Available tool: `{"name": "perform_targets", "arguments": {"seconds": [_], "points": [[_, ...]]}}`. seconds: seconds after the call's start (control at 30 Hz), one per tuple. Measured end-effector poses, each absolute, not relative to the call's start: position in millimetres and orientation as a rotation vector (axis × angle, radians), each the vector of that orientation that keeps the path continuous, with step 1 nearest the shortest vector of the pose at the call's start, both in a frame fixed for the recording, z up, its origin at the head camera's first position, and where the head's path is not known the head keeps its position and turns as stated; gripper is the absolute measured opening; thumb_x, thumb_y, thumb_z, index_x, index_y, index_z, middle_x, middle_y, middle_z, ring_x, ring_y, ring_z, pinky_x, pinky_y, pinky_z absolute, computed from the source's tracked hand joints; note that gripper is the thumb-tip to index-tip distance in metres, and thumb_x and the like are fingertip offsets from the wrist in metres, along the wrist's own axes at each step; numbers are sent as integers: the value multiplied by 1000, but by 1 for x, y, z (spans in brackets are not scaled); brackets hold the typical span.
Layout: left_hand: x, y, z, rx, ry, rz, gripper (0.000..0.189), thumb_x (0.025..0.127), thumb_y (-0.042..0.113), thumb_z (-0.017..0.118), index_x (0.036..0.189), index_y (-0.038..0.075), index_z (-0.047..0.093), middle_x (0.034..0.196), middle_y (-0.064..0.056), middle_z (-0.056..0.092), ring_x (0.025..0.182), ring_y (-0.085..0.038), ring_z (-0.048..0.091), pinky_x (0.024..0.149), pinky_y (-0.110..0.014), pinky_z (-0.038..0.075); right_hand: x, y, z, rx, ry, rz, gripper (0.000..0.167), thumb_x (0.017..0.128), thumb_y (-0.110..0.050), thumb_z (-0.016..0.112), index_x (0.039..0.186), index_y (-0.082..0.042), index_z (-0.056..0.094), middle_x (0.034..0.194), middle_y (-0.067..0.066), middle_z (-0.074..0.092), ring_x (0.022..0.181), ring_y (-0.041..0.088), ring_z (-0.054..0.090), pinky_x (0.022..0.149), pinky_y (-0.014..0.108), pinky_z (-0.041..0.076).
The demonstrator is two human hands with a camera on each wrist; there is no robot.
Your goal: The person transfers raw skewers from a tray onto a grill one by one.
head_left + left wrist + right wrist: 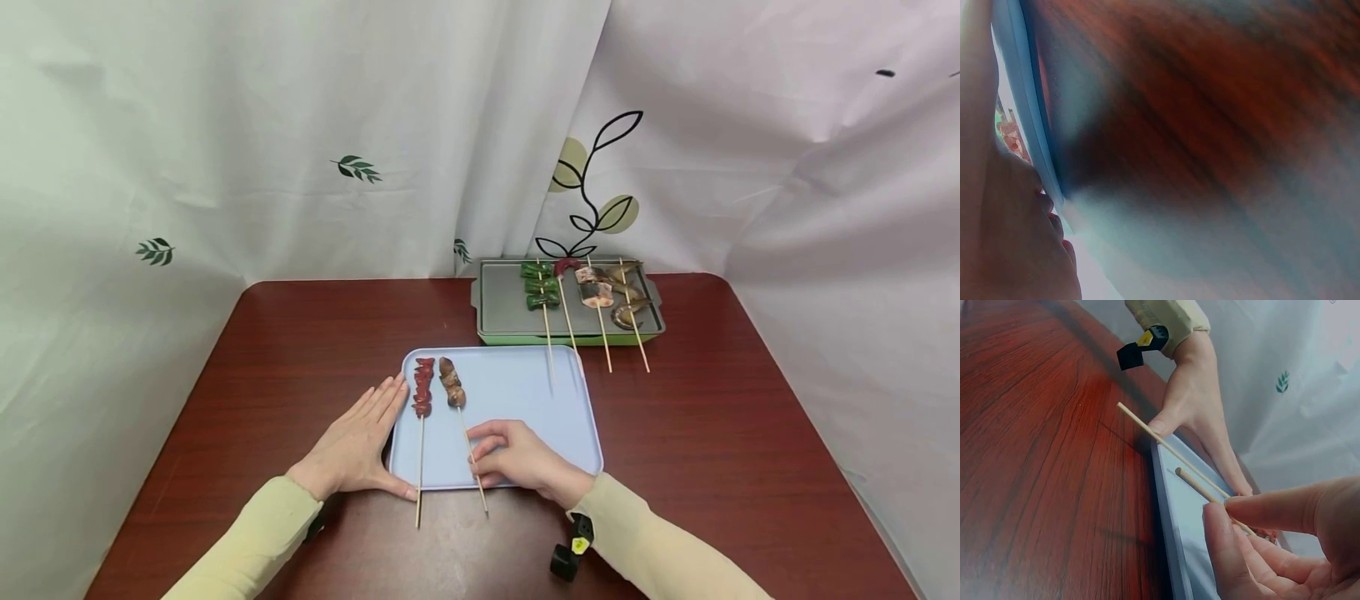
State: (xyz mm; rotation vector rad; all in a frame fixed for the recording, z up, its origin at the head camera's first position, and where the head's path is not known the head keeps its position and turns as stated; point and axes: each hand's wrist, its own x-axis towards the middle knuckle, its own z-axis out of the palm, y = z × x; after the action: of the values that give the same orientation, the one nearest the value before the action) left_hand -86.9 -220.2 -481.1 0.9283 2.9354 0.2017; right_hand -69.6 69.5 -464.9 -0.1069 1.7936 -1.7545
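Note:
Over the light blue tray [525, 400], my right hand [517, 454] pinches the stick of a brown skewer [452, 382] between thumb and fingers. In the right wrist view that stick [1194, 485] passes through the fingertips. My left hand [360, 442] lies with straight fingers along the tray's left edge, its thumb near the front corner. A skewer of dark red pieces [423, 387] lies on the tray beside the left hand, its stick reaching past the front edge. The left wrist view shows mostly blurred tabletop, with the left hand [1022, 231] against the tray rim.
Behind the tray, at the right, stands a grey-topped green grill pan [502, 304]. It bears a green pepper skewer [542, 286], a dark red curled one [567, 265], a fish-piece skewer [596, 293] and a brownish one [630, 304]. Their sticks jut forward, some over the tray. White curtains surround the table.

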Motion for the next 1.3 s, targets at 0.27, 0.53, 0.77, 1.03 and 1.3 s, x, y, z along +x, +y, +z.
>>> {"name": "perform_targets", "arguments": {"seconds": [0.27,0.53,0.77,1.03,1.3], "points": [[-87,-220,-481,940,2939,201,154,54,102,54,158,-7,23,165,-22,19,152,-33,18,122,-47,17,-71,79,-462,-141,1821,-1717,48,84,11,71,130,9,60,91,13,67,71,18,67,65,34,62],[-87,-220,-481,923,2937,169,153,55,103,51,159,-5,22,166,-20,19,153,-32,16,123,-46,16,-73,85,-457,-191,1811,-1717,48,85,9,73,132,10,59,94,17,67,72,19,68,65,36,62],[-87,-219,-480,923,2932,165,152,55,102,52,159,-5,22,166,-20,19,153,-33,17,122,-46,17,-75,91,-448,-247,1821,-1722,49,87,7,71,133,11,57,94,14,67,76,22,70,68,39,62],[-87,-220,-481,934,2937,161,153,54,103,51,159,-6,22,165,-21,19,153,-32,17,122,-46,17,-81,99,-435,-270,1871,-1718,50,87,7,71,135,10,57,96,13,66,82,28,72,71,39,62],[-86,-220,-480,952,2947,167,153,54,103,52,158,-7,24,164,-23,21,152,-34,19,122,-47,19,-89,106,-421,-291,1902,-1740,51,89,6,68,138,11,53,101,16,65,83,24,72,74,40,62]]}}
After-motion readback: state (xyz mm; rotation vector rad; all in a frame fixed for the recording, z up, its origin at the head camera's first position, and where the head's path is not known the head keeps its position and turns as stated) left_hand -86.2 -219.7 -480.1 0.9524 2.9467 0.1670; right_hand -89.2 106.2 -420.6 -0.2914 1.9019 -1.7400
